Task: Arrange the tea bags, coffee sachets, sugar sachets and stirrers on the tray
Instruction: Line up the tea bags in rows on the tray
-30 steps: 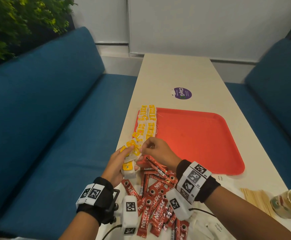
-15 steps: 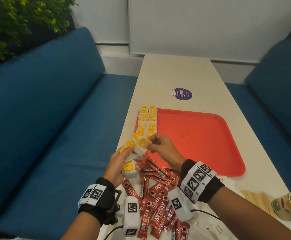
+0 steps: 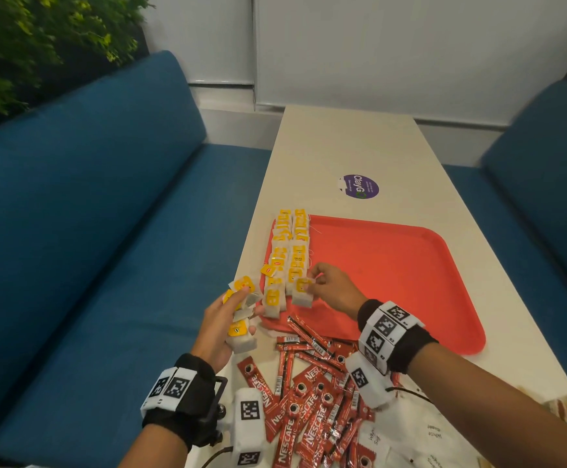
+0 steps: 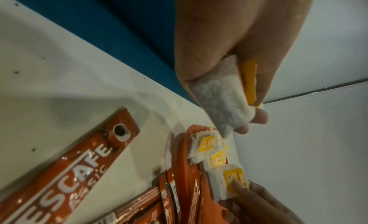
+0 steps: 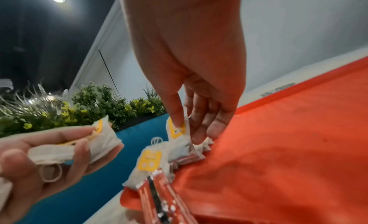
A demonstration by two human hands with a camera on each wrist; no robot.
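Red tray [image 3: 393, 265], tea bag [image 3: 300, 292] – pinched between right fingers [image 3: 314, 276]

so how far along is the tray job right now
Partly done. Two rows of tea bags already lie along the left edge of the red tray. In hand: the right hand pinches one tea bag at the near end of a row, and the left hand holds more. Left: the coffee sachets, sugar sachets and wooden stirrers are off the tray.

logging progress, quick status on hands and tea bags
Left hand grips spare tea bags. Right hand pinches a tea bag at the rows' near end on the tray. Coffee sachets untouched, nothing blocking.
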